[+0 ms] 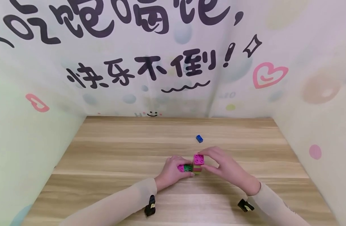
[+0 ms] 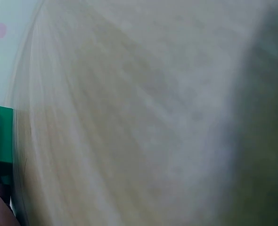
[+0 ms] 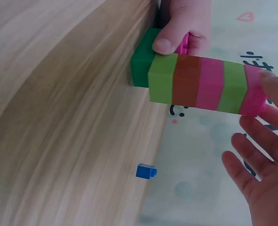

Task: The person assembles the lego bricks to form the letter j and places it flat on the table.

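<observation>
A tower of building bricks [image 3: 209,84] in lime, red-brown and pink stands on the table beside a dark green brick [image 1: 187,168]. My left hand [image 1: 173,171] holds the green brick between thumb and fingers, its thumb tip at the foot of the tower. Beside the green one, a pink brick [image 1: 181,168] is partly covered by that hand. At the tower's top, my right hand [image 1: 226,166] pinches the uppermost pink brick [image 1: 198,158] with thumb and index finger; its other fingers spread away in the right wrist view. Only an edge of the green brick [image 2: 2,136] shows in the left wrist view.
A small blue brick [image 1: 199,138] lies on the wooden table [image 1: 119,144] behind the tower. Printed white panels [image 1: 150,100] enclose the table at the back and both sides. Black devices [image 1: 150,205] are strapped at both wrists.
</observation>
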Available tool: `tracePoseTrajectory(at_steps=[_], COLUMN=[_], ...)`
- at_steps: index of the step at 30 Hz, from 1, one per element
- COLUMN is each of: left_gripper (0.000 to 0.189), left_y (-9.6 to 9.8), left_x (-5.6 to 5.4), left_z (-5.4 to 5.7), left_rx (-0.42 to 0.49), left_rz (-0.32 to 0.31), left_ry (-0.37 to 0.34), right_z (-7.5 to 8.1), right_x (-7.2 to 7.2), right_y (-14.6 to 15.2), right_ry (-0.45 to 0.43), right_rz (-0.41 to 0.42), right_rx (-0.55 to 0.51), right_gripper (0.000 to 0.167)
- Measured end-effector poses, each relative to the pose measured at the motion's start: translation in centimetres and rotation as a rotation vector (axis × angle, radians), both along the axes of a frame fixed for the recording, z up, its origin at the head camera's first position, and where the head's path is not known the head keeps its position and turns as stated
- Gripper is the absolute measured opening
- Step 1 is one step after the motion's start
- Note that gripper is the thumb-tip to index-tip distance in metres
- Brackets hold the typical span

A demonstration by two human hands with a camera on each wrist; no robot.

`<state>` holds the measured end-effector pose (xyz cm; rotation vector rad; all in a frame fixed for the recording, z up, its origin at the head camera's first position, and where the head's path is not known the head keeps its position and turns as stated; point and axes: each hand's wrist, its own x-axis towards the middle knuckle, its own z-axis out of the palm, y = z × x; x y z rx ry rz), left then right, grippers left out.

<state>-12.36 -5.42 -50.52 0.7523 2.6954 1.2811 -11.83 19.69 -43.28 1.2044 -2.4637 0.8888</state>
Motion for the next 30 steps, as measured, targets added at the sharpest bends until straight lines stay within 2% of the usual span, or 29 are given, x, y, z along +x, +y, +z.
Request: tracePoseTrajectory(at_steps=[4, 9, 19, 22, 26, 30], left_gripper=[0.042, 0.042, 0.043, 0.052, 0.071, 0.076], left_y=[0.1, 0.1, -0.2, -0.4, -1.1, -2.0], left_x=[-0.2, -0.2, 0.0, 0.0, -0.4, -0.3], left_z=[0.0, 0.0, -0.1, -0.3, 0.0, 0.4], left_rx=[-0.01, -0.009, -0.011, -0.019, -0.005, 0.015], left_rz=[-0.011, -0.002, -0.012, -0.035, -0.091, -0.131], left_ry=[0.017, -0.002, 0.01, -0.027, -0.131, -0.191], right_z=[0.4, 0.5, 0.4, 0.3, 0.3, 0.4], right_x=[0.0, -0.2, 0.1, 0.2, 0.3, 0.3], right_y=[0.1, -0.2, -0.5, -0.4, -0.4, -0.4], right_ry=[0.019, 0.024, 0.049, 0.052, 0.044, 0.044], right_rz=[-0.002, 0.033, 0.025, 0.027, 0.014, 0.002], right_rx=[-0.052, -0.059, -0.051, -0.057, -0.055, -0.039], right_gripper=[0.042, 0.031, 0.036, 0.038, 0.038, 0.039])
